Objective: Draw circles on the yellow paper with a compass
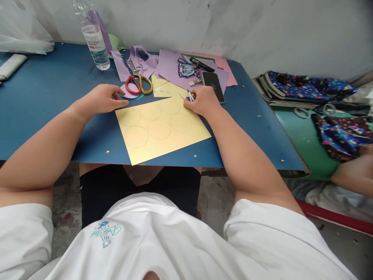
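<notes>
A yellow sheet of paper [163,140] with several pencilled circles lies askew near the desk's front edge. At its upper left, my left hand [106,98] rests with thumb and fingers apart, by round pink and teal paper discs [128,91]; I cannot tell whether its fingertips touch them. My right hand [202,100] is closed at the sheet's upper right corner on a slim white tool, apparently a drawing compass [190,95]; its grip hides most of it. Scissors [139,83] with one red and one yellow handle lie partly over the discs.
On the blue desk [61,89] stand a water bottle [96,46] and purple paper scraps [142,62]. A phone [213,85] and keyring lie on purple sheets [169,70]. At right, another person's arm [357,171] is beside patterned cloth [344,134] on a green table.
</notes>
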Demonstrator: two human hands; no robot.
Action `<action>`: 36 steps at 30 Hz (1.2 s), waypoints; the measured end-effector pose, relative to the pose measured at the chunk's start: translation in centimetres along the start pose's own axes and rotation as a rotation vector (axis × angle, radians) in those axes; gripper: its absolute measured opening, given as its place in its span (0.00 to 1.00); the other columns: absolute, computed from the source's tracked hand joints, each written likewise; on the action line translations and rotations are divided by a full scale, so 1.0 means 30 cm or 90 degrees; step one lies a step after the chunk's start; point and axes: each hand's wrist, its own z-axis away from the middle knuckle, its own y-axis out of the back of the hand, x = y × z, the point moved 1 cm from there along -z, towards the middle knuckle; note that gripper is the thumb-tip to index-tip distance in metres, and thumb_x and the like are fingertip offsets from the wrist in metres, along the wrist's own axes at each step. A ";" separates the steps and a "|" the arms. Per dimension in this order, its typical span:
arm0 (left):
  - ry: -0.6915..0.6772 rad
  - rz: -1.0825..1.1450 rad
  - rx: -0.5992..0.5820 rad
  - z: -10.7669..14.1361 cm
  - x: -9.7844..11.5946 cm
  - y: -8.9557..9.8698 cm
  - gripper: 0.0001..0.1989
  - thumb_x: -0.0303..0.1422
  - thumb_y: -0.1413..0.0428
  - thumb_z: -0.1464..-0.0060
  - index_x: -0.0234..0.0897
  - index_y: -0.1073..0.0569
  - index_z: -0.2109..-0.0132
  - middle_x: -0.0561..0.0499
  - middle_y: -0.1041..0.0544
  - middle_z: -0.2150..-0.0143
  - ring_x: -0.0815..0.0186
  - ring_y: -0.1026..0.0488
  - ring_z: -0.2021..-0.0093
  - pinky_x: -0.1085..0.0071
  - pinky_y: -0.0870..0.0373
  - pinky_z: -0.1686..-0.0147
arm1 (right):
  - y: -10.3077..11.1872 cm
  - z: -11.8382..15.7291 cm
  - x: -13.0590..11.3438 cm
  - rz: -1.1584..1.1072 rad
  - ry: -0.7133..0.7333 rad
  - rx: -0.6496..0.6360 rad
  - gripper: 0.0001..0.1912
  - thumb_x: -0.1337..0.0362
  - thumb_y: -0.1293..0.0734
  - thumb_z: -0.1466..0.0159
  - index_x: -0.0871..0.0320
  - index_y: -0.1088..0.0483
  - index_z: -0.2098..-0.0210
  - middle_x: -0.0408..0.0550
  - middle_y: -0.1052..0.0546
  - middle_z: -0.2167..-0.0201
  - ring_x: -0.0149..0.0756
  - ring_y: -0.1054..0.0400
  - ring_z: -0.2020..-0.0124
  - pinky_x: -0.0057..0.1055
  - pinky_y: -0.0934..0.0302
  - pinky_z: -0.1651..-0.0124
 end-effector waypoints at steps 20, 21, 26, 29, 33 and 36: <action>-0.029 0.325 0.042 -0.035 -0.054 -0.015 0.39 0.55 0.43 0.20 0.32 0.30 0.18 0.42 0.14 0.24 0.69 0.17 0.36 0.60 0.19 0.34 | -0.041 -0.175 -0.652 -0.020 0.281 -0.033 0.12 0.54 0.26 0.21 0.56 0.20 0.47 0.60 0.17 0.38 0.59 0.23 0.38 0.50 0.29 0.35; -0.019 0.318 0.049 -0.039 -0.064 -0.013 0.41 0.56 0.42 0.21 0.31 0.31 0.18 0.41 0.14 0.25 0.69 0.17 0.36 0.59 0.19 0.34 | -0.056 -0.196 -0.667 -0.021 0.286 -0.038 0.12 0.54 0.25 0.22 0.55 0.21 0.48 0.60 0.17 0.38 0.58 0.24 0.38 0.49 0.30 0.35; -0.009 0.233 0.078 -0.055 -0.110 -0.010 0.45 0.60 0.38 0.30 0.31 0.25 0.20 0.44 0.11 0.29 0.69 0.18 0.42 0.59 0.21 0.35 | -0.140 -0.258 -0.687 -0.067 0.295 -0.044 0.17 0.45 0.28 0.19 0.52 0.21 0.53 0.54 0.16 0.42 0.51 0.27 0.39 0.47 0.33 0.35; -0.040 0.171 0.102 -0.073 -0.132 -0.016 0.43 0.57 0.39 0.31 0.30 0.21 0.23 0.46 0.12 0.32 0.69 0.21 0.43 0.62 0.23 0.34 | -0.184 -0.276 -0.682 -0.117 0.294 -0.041 0.14 0.48 0.26 0.22 0.51 0.20 0.53 0.55 0.15 0.41 0.51 0.26 0.38 0.47 0.32 0.31; -0.082 0.104 0.124 -0.122 -0.153 -0.043 0.34 0.48 0.36 0.32 0.31 0.15 0.28 0.44 0.12 0.35 0.64 0.21 0.46 0.60 0.23 0.31 | -0.209 -0.323 -0.651 -0.173 0.241 -0.008 0.11 0.52 0.27 0.21 0.51 0.19 0.51 0.57 0.15 0.42 0.55 0.24 0.37 0.48 0.31 0.27; -0.106 0.065 0.145 -0.165 -0.162 -0.069 0.26 0.41 0.34 0.35 0.32 0.09 0.36 0.40 0.12 0.40 0.55 0.19 0.45 0.55 0.24 0.29 | -0.218 -0.370 -0.617 -0.199 0.147 0.019 0.09 0.55 0.30 0.19 0.52 0.22 0.53 0.58 0.15 0.48 0.56 0.22 0.41 0.51 0.27 0.30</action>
